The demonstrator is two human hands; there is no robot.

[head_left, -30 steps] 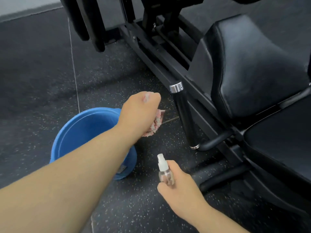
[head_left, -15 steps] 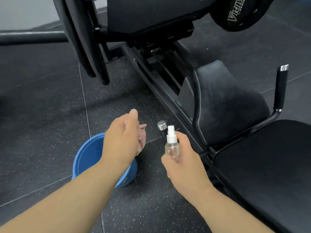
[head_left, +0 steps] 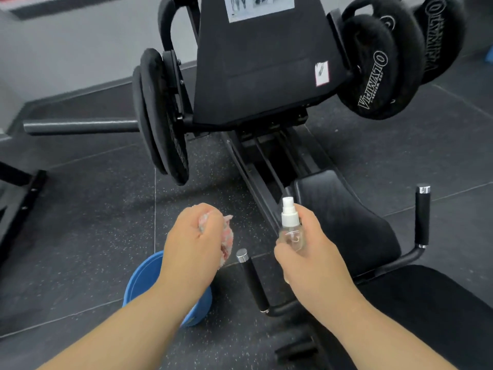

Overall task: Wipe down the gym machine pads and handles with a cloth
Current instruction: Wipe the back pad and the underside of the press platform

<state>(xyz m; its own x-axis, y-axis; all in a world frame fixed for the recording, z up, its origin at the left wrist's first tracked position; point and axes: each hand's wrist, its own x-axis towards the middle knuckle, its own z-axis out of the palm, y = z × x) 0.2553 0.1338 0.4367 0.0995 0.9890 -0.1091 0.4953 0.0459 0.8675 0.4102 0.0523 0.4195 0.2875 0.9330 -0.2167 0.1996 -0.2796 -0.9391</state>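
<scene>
Prep step, I'd say: L hand (head_left: 197,241) clenched round cloth (head_left: 227,243), R hand (head_left: 306,255) gripping bottle (head_left: 291,232), handle (head_left: 250,279) between them, pad (head_left: 344,220) right; next needs spray aimed, then cloth onto handle.

Soft, fuzzy cloth (head_left: 227,240), pink and pale. Clear glossy plastic for the spray bottle (head_left: 291,232), with white matt plastic top. Black seat pad (head_left: 346,214) in smooth leather-like vinyl, slight sheen. Matt black handle (head_left: 252,281), polished chrome metal at its end. Smooth blue plastic bucket (head_left: 141,279). Rough, speckled rubber floor (head_left: 93,209). Matt black weight plates (head_left: 373,76); dull grey metal bar (head_left: 80,126).
</scene>
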